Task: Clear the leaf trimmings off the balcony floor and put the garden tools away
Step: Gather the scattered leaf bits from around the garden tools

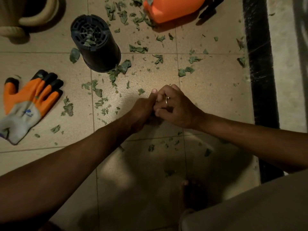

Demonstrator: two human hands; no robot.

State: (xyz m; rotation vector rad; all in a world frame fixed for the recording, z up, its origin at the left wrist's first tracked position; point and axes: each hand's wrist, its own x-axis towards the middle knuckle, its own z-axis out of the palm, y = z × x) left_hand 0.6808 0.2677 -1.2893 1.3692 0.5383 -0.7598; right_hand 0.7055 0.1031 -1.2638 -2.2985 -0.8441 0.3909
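Observation:
Green leaf trimmings (138, 49) lie scattered over the beige tiled floor (150, 164), thickest around the black pot and toward the top. My left hand (141, 112) and my right hand (176, 107) meet just above the floor in the middle. The left hand is curled into a fist with its thumb up, and a dark bit of trimmings shows at its opening. The right hand, wearing a ring, has bent fingers whose tips press against the left fist and are hidden there. An orange and grey garden glove (28, 104) lies flat at the left.
A black plastic pot (96, 45) stands upside down with leaf bits on its base. An orange container (173, 9) sits at the top. A beige looped handle (33, 17) is at top left. A black strip (260, 64) edges the floor on the right. My knee (250, 210) fills the bottom right.

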